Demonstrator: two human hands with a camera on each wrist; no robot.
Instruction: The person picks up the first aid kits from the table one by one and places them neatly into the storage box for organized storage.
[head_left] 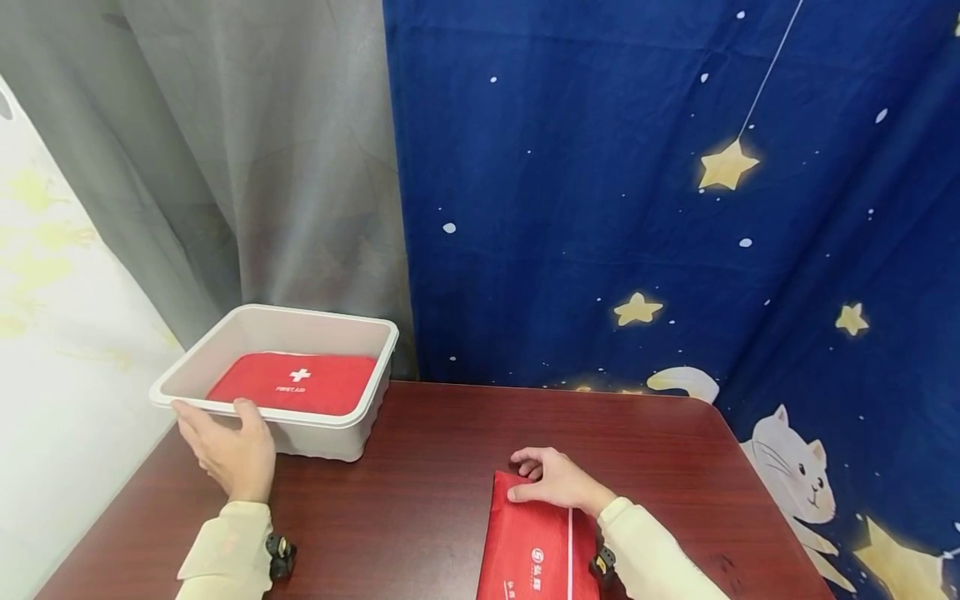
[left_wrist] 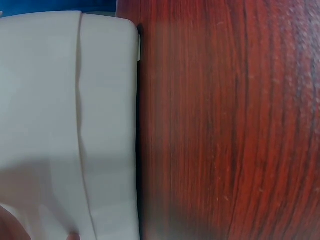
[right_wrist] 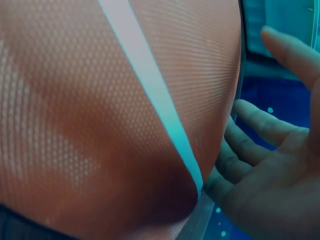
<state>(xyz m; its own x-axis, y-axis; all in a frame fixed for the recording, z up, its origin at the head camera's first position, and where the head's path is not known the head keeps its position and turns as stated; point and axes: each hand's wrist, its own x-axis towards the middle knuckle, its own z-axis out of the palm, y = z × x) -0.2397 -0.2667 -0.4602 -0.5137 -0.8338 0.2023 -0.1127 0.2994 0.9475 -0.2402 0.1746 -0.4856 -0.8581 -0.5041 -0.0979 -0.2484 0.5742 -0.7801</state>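
So my left hand (head_left: 232,454) is spread at the near side of the bin (head_left: 322,439), thumb and fingers apart and fairly straight, touching the rim close to its left corner. My right hand (head_left: 557,482) is off to the right of the bin and nearer me, at the far end of a red pouch (head_left: 525,537). Only the head view gets the print on that one, a white logo with characters. It also shows the second pouch (head_left: 255,379) lying inside the bin, with a white cross and "FIRST AID" on it.

My right wrist view gives away stuff the head view doesn't: those fingers are loosely bent, partly behind the pouch edge, and the thumb stands clear of it, so I'm not clamped on anything. Up close the fabric bulges and has a dotted, mesh-like weave with a smooth pale strip (right_wrist: 160,105) across it. Can't tell how much of it rests on the surface (head_left: 435,467).

Left wrist view is basically all bin wall: smooth, matte plastic, rounded corner, one long ridge, just a bit of my fingers against it. Beside the bin, the surface is reddish-brown with dark streaky grain.
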